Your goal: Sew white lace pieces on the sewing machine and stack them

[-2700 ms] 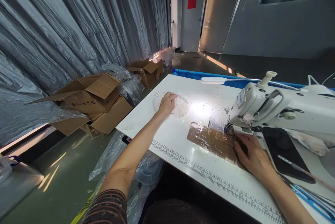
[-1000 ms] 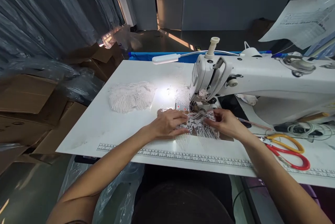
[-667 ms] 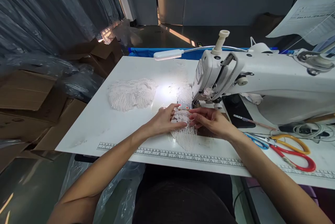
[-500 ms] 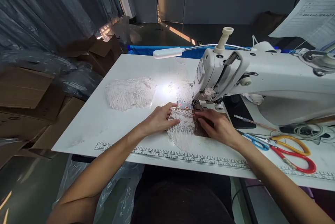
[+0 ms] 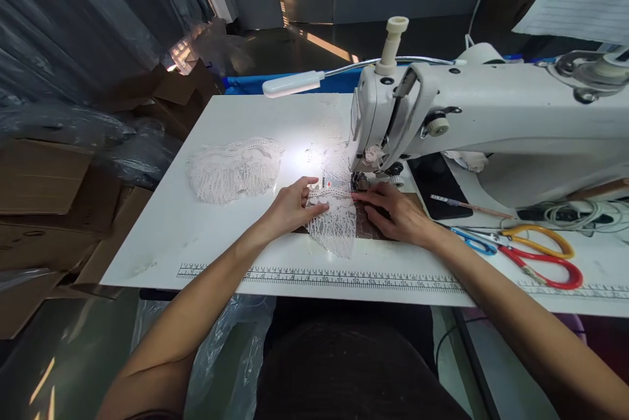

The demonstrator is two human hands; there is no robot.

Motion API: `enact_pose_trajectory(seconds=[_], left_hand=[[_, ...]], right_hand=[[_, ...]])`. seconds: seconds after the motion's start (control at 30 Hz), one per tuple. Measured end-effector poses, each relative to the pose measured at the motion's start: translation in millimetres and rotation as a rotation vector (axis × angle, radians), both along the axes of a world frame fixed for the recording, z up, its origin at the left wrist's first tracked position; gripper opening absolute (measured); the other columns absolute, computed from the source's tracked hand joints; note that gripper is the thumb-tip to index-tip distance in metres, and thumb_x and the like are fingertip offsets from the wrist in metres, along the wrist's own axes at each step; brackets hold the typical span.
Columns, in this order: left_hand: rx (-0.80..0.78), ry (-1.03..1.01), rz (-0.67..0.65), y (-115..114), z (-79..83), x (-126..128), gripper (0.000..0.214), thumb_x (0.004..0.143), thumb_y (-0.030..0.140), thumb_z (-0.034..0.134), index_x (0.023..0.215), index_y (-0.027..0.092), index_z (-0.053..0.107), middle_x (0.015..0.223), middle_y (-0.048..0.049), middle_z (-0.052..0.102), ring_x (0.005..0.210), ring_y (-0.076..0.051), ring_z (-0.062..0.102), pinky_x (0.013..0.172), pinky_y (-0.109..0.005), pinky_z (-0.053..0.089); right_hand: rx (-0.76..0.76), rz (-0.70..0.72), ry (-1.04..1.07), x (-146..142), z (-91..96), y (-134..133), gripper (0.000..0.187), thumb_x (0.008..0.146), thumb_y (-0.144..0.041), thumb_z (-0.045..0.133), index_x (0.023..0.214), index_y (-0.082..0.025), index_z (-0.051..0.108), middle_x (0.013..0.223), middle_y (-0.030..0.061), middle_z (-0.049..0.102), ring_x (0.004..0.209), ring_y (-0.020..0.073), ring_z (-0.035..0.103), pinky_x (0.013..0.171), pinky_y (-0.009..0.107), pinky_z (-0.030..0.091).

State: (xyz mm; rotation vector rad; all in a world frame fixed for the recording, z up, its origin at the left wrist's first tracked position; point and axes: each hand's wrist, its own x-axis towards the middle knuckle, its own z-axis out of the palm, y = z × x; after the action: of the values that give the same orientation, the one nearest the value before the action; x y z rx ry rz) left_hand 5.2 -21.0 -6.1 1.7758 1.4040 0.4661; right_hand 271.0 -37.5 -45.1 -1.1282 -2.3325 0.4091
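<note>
Fringed white lace trim (image 5: pixel 332 227) lies at the front of the sewing machine (image 5: pixel 376 112), its upper band close to the presser foot (image 5: pixel 360 181). My left hand (image 5: pixel 289 207) rests at the trim's left edge, thumb on the lace and index finger stretched apart from it. At the right edge, my right hand (image 5: pixel 400 213) touches the trim with its index fingertip; a gap shows between that finger and the thumb. Brown material (image 5: pixel 368 229) lies partly beneath the trim and right hand. Whether the foot presses on the lace, I cannot tell.
Another fringed lace piece (image 5: pixel 236 171) lies to the left on the white table (image 5: pixel 162 236). Scissors with red and yellow handles (image 5: pixel 540 256), blue-handled snips (image 5: pixel 474 241) and a pen (image 5: pixel 457 204) lie at right. A lamp (image 5: pixel 293 84) lights the work; cardboard boxes (image 5: pixel 44 184) stand left.
The camera view has shifted, so the table and machine sit higher and slightly left in the picture. Both hands remain at the lace, with little clear movement relative to the machine.
</note>
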Motion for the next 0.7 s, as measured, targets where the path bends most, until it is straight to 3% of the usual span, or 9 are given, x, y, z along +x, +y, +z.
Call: enact_pose_trajectory(seconds=[0.1, 0.33, 0.7], left_hand=[[-0.01, -0.016, 0.013, 0, 1.1, 2, 0.067, 0.084, 0.043, 0.073, 0.139, 0.015, 0.048, 0.065, 0.0081, 0.029, 0.057, -0.011, 0.037, 0.055, -0.025, 0.033], [-0.016, -0.028, 0.056, 0, 2.1, 6, 0.069, 0.081, 0.045, 0.075, 0.138, 0.014, 0.049, 0.063, 0.0089, 0.028, 0.055, -0.01, 0.035, 0.052, -0.023, 0.027], [0.001, -0.044, 0.062, 0, -2.3, 5, 0.066, 0.081, 0.041, 0.076, 0.136, 0.015, 0.05, 0.063, 0.0087, 0.032, 0.055, -0.01, 0.038, 0.054, -0.024, 0.031]], right_hand=[[0.009, 0.006, 0.028, 1, -2.9, -3, 0.039, 0.096, -0.029, 0.048, 0.131, -0.023, 0.065, 0.108, 0.0125, 0.06, 0.1, 0.0246, 0.058, 0.091, 0.047, 0.053], [0.057, 0.004, 0.001, -4, -6.1, -5, 0.036, 0.095, -0.027, 0.049, 0.123, -0.021, 0.07, 0.112, 0.014, 0.061, 0.107, 0.027, 0.056, 0.096, 0.05, 0.05], [0.033, 0.095, -0.04, 1, 1.7, -19, 0.035, 0.09, -0.022, 0.053, 0.118, -0.028, 0.073, 0.113, 0.0109, 0.061, 0.111, 0.0264, 0.056, 0.098, 0.051, 0.048]])
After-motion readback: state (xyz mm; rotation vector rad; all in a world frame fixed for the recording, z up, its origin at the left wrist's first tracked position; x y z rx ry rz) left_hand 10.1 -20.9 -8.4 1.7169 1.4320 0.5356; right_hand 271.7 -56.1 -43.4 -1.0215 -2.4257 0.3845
